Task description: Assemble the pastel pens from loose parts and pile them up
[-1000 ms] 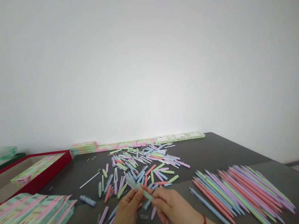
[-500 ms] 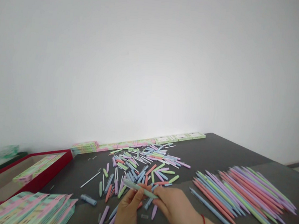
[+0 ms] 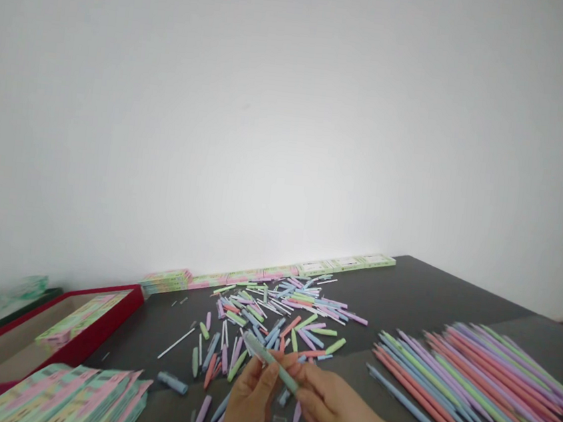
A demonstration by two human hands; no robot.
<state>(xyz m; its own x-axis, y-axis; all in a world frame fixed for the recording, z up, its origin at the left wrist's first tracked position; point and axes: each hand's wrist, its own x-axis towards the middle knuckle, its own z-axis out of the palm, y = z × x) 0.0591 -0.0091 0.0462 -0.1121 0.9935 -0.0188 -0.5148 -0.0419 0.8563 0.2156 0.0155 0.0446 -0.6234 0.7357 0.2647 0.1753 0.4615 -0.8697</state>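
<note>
Pale green pen (image 3: pixel 286 377) sits pinched in both nearly closed hands (image 3: pixel 250 396).

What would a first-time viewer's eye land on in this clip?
Probably the loose pastel pen parts scattered over the middle of the dark table. Next, the assembled-looking pens laid roughly side by side at the right. At the near centre, the left hand and right hand both hold a pale green pen.

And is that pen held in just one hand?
No, the left hand and the right hand both grip the pen, one toward each end.
</note>
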